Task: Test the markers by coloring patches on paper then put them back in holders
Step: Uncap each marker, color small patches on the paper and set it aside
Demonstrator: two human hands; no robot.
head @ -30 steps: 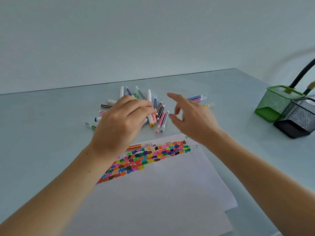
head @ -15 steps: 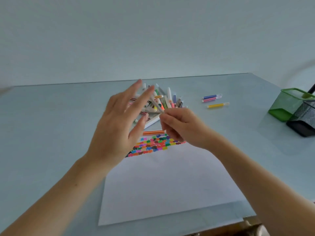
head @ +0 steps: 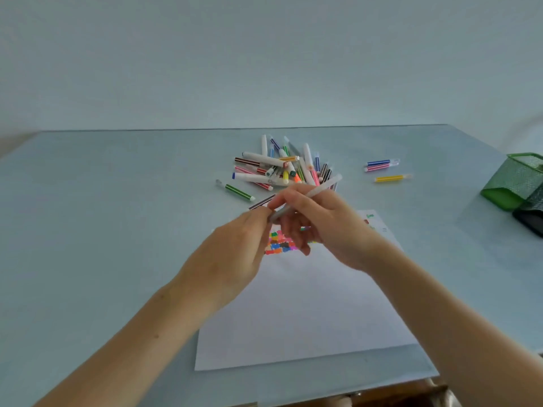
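A grey marker (head: 305, 198) is gripped by the right hand (head: 326, 227) and pinched at its lower end by the left hand (head: 235, 254), above the paper (head: 308, 304).

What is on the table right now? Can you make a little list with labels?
right hand: holds a pale marker
left hand: pinches the marker's lower end
marker pile: loose on the table, beyond the hands
paper: coloured patches near its far edge
green holder: far right, beside a black holder
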